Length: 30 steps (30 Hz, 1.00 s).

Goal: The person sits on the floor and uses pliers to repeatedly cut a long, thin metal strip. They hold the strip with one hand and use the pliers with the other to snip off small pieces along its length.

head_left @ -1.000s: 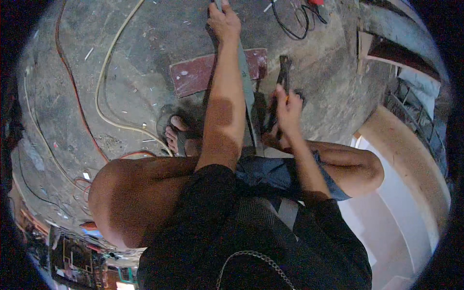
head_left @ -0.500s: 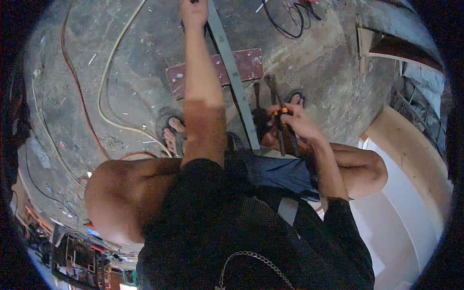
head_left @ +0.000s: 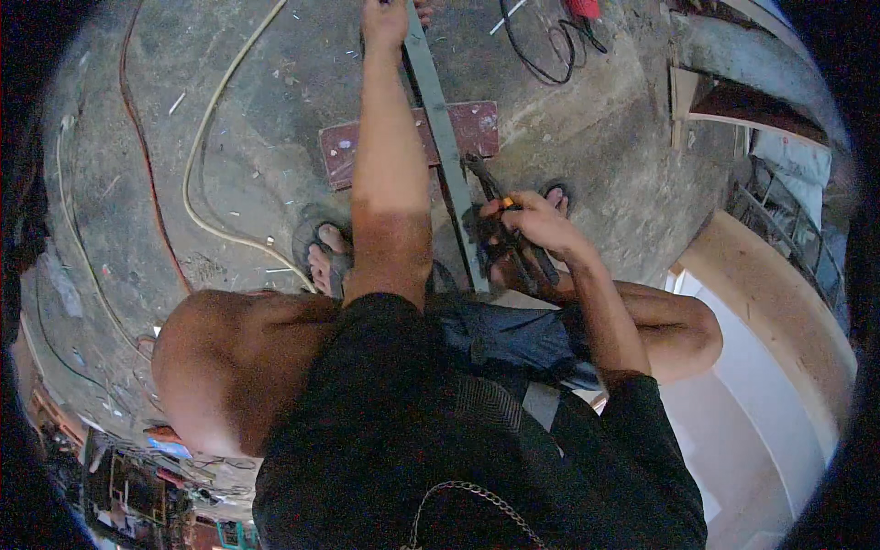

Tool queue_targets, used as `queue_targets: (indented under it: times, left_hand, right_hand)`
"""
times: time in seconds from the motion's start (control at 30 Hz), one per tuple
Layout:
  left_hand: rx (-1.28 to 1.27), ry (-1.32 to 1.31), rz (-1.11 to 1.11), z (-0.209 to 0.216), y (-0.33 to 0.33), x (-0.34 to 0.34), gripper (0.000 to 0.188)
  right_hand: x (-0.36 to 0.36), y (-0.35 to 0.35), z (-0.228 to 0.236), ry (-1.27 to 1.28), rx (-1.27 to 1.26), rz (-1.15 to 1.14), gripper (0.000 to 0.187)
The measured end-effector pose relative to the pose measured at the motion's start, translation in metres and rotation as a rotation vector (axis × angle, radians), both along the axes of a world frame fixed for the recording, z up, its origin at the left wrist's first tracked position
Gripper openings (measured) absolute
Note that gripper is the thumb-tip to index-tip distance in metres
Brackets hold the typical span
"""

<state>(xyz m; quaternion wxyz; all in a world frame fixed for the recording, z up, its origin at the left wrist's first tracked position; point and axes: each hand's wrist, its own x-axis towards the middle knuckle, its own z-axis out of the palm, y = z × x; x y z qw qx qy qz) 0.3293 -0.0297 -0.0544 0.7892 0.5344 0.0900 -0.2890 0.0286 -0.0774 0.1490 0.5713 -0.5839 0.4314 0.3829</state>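
Beyond the flat maroon board [head_left: 475,128], your left hand [head_left: 385,26] grips the long, straight grey-green bar [head_left: 444,137]; your right hand [head_left: 539,222] holds a dark, orange-banded long-handled tool [head_left: 485,181]. Work done or left: unclear.

It looks like a workshop: the rough concrete floor [head_left: 266,137] is littered with small scraps, and a pale hose [head_left: 190,174] and a reddish cord [head_left: 137,119] trail across it. A long grey bar [head_left: 449,151] and a dark hand tool [head_left: 483,176] fit too.

Stained grey concrete floor [head_left: 623,119], pale brown wooden panel [head_left: 770,286] at right
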Motion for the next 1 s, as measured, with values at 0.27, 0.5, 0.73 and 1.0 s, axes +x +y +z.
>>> queue_targets:
  times: [0.27,0.5,0.73,1.0]
  left_hand:
    - [-0.077,0.035,0.061,-0.013,0.010,-0.015,0.054]
    - [-0.009,0.057,0.053,0.010,-0.001,-0.021,0.038]
    - [0.119,-0.013,0.063,0.017,0.001,-0.026,0.034]
    - [0.348,-0.046,0.044,0.039,0.005,-0.028,0.039]
  right_hand:
    - [0.033,-0.002,-0.017,0.042,-0.015,0.137,0.026]
    - [0.054,-0.022,-0.012,0.128,-0.012,0.282,0.027]
    - [0.114,-0.025,-0.007,0.213,0.053,0.721,0.025]
    - [0.143,0.002,-0.010,0.290,-0.131,0.897,0.036]
